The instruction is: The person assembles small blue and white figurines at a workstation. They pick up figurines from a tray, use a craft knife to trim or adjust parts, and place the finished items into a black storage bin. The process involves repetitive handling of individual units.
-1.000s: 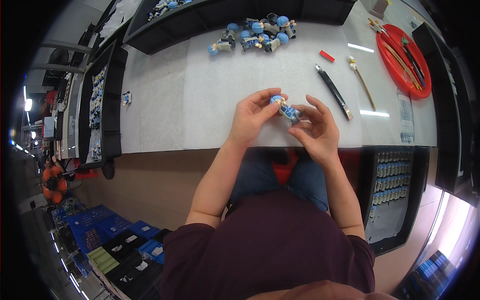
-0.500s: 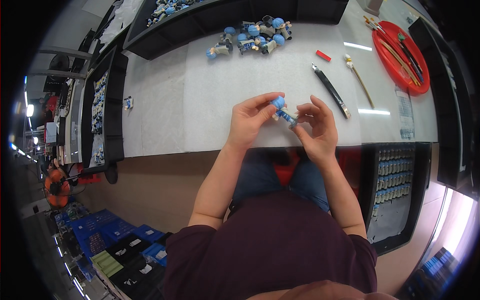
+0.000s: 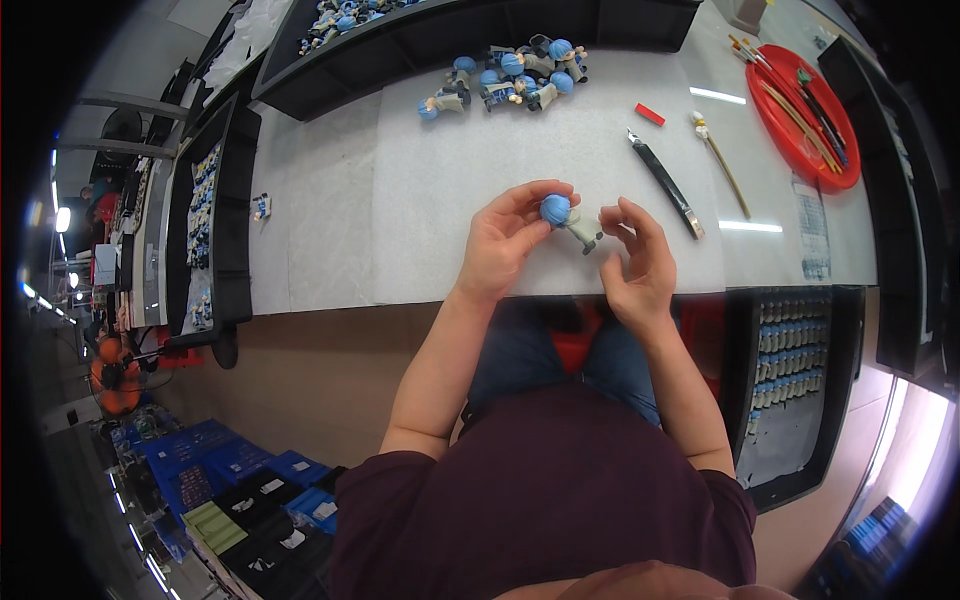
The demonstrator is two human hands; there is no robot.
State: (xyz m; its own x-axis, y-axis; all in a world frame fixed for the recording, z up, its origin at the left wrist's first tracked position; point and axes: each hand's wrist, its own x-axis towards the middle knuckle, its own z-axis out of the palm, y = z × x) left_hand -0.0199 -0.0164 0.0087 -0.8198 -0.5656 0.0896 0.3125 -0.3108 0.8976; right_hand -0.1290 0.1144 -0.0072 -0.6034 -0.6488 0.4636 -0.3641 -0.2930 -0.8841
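- Left hand [image 3: 502, 240] grips a blue-haired doll [image 3: 570, 221] over the desk's [image 3: 775, 260] near side.
- Right hand [image 3: 640, 255] is loosely curled, thumb and fingers parted, just right of it.
- A black knife [image 3: 666, 185] lies farther right.

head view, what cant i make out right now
In the head view:
- Front of the held figure: hidden by its own back.
- Whether the right hand touches the figure's foot: too small to tell.
- Far side of the upper tray: cut off by the top edge.
- Details of the pieces in the left tray: too small and blurred.
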